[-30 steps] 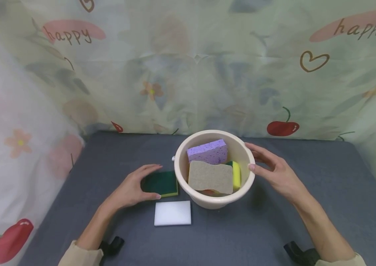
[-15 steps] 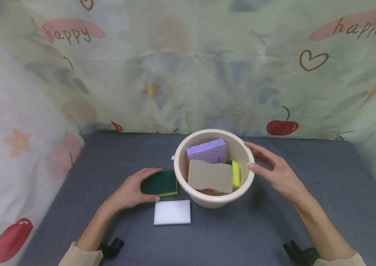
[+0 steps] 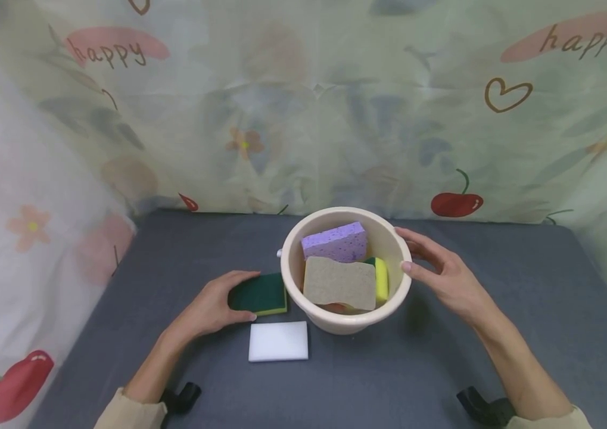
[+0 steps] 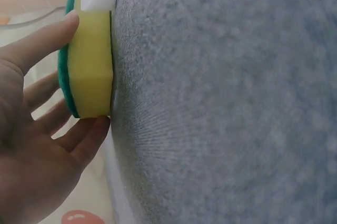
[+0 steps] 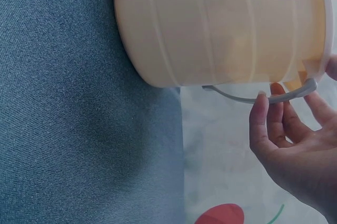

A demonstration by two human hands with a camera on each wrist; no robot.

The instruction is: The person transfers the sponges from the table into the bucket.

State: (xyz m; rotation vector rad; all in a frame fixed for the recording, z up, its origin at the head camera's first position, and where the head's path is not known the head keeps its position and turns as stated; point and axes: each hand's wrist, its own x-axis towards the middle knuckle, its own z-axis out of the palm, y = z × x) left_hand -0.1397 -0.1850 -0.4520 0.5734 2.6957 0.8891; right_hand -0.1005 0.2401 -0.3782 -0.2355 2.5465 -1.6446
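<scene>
My left hand [image 3: 209, 305] is around the left part of a green-and-yellow scouring sponge [image 3: 259, 294] lying on the table, thumb on the near edge, fingers at the far edge. In the left wrist view the thumb touches the yellow sponge body [image 4: 92, 66] and fingertips meet its other end. Right of it stands a cream bucket [image 3: 338, 325]. My right hand [image 3: 455, 280] holds its right side, thumb at the rim, fingers curled by the grey handle [image 5: 237, 98]. Inside the bucket are a purple sponge [image 3: 335, 241], a grey-beige sponge [image 3: 339, 283] and a yellow-green sponge [image 3: 380, 280].
A white sponge block [image 3: 279, 341] lies in front of the scouring sponge, left of the bucket's base. Dark grey cloth covers the table [image 3: 389, 381]. A printed curtain [image 3: 303, 119] hangs behind it and along the sides.
The left thumb and fingers have shifted slightly and lie close against the scouring sponge. Bucket, right hand and white block have kept their places.
</scene>
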